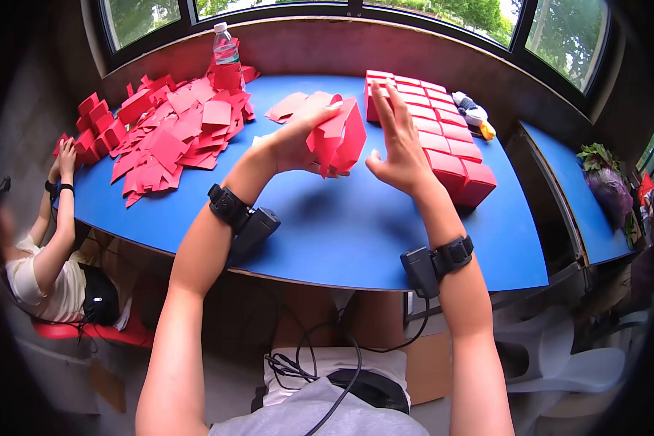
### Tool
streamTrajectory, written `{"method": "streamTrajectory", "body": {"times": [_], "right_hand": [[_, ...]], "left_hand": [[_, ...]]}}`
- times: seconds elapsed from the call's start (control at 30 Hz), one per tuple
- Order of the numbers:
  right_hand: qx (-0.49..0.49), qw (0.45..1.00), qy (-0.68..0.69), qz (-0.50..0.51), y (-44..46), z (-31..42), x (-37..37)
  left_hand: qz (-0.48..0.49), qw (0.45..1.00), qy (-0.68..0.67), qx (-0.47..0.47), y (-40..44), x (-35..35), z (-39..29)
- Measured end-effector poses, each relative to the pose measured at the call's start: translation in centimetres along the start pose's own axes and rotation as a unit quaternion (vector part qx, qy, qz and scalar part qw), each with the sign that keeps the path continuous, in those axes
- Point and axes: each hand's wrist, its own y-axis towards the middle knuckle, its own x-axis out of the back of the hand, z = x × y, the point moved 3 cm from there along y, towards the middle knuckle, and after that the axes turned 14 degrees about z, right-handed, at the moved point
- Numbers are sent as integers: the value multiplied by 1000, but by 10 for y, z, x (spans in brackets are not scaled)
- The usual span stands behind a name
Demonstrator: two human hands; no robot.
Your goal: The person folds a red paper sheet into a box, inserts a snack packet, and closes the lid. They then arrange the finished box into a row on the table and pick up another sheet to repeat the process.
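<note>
My left hand [298, 139] grips a partly folded red paper box [347, 136], raised above the blue table [320, 232]. The side of the box facing right looks open, with flaps at its edges. My right hand [400, 149] is apart from that box, its fingers stretched upward and the thumb spread toward it. Just beyond my right hand stand rows of finished-looking red boxes [443, 138], packed side by side. Flat red card pieces [291, 107] lie behind my left hand.
A big heap of red card pieces [171, 145] covers the table's left part, with a plastic bottle [226, 47] behind it. At far left a seated person [43, 269] touches stacked red boxes [94, 125]. White and yellow items [476, 115] lie beyond the box rows. A second blue table [581, 196] stands right.
</note>
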Motion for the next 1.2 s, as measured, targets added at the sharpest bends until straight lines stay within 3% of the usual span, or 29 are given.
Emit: {"method": "streamTrajectory", "body": {"times": [0.1, 0.23, 0.3, 0.37, 0.43, 0.5, 0.57, 0.7, 0.77, 0.8, 0.93, 1.07, 1.2], "right_hand": [[28, 992, -101, 69, 1, 12, -6], [63, 994, -65, 62, 2, 15, -16], [24, 994, 93, 53, 0, 9, -18], [42, 996, 67, 29, -1, 7, -20], [-30, 995, 80, -51, -3, 2, -20], [-124, 980, 143, -52, -2, -9, -22], [-174, 951, 254, -39, -2, -16, -23], [-158, 965, 210, -17, -4, -8, -33], [-139, 972, 192, -8, -3, -9, -43], [-110, 969, 219, -7, -2, -6, -44], [-81, 975, 207, 2, -3, -3, -43], [-72, 970, 230, 13, -3, 1, -39], [-87, 969, 226, 39, -3, 4, -36]], "left_hand": [[39, 997, 36, 52, -2, 6, 4], [31, 994, 80, 71, 5, 6, 12], [58, 991, 88, 78, 5, 10, 10], [88, 990, 103, 44, 1, 5, 0], [79, 992, 96, 0, 6, 10, 1], [-60, 943, 296, -144, 11, 14, -5], [-87, 892, 383, -223, 18, 8, 1], [-105, 895, 364, -235, 27, 1, 12], [-29, 939, 274, -207, 31, 2, 19], [-21, 936, 274, -221, 29, -4, 18], [-38, 965, 219, -136, 24, -1, 18], [-42, 982, 110, -151, 28, 22, 26], [-82, 976, 101, -174, 31, 33, 30]]}}
